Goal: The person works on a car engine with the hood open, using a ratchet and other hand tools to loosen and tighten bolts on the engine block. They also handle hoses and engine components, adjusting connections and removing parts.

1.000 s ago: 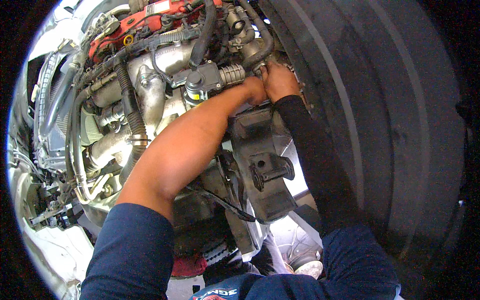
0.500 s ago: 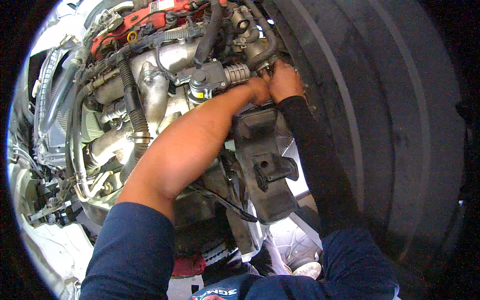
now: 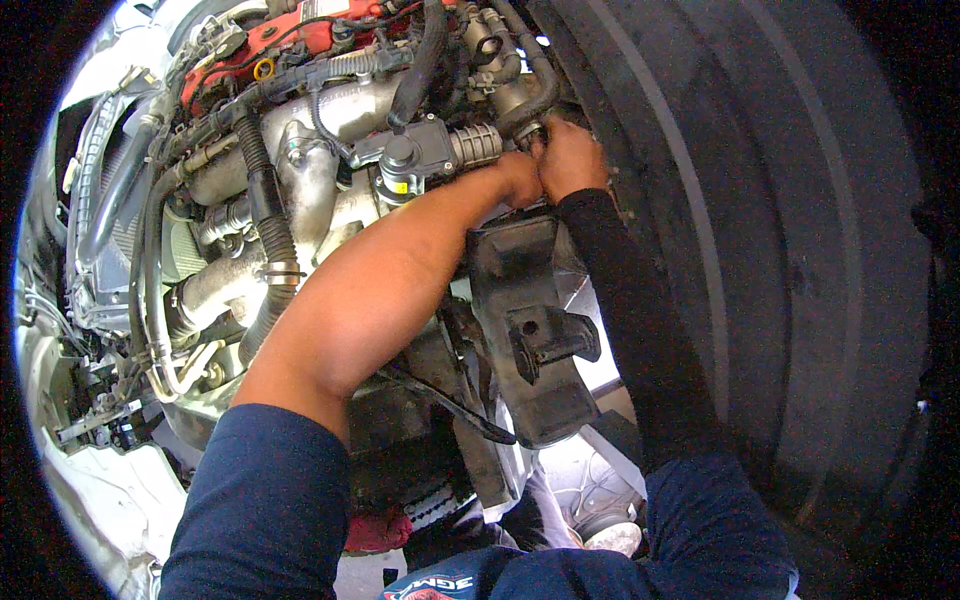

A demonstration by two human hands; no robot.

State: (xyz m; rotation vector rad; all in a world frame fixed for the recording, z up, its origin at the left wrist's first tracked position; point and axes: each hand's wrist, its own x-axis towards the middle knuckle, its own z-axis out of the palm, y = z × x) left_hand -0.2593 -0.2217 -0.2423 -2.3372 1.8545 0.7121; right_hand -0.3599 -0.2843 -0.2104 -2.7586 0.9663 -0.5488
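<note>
Both my hands are close together at the far right of the engine, just below the lower end of a black curved hose and its metal fitting. My left hand is curled beside the ribbed end of a grey actuator; most of its fingers are out of sight. Against it, my right hand is closed with the back of the hand up, its fingertips at the fitting. Whatever the two hands grip is too small or too covered to name. A black sleeve covers my right forearm; the left one is bare.
A dark wheel-arch-like panel fills the right side. Below my hands hangs a black bracketed box. The red engine cover, a corrugated hose and silver intake pipes lie to the left. A red cloth is low down.
My right hand has shifted very slightly at the fitting. My left hand stays in almost the same place, and the engine parts have not moved.
</note>
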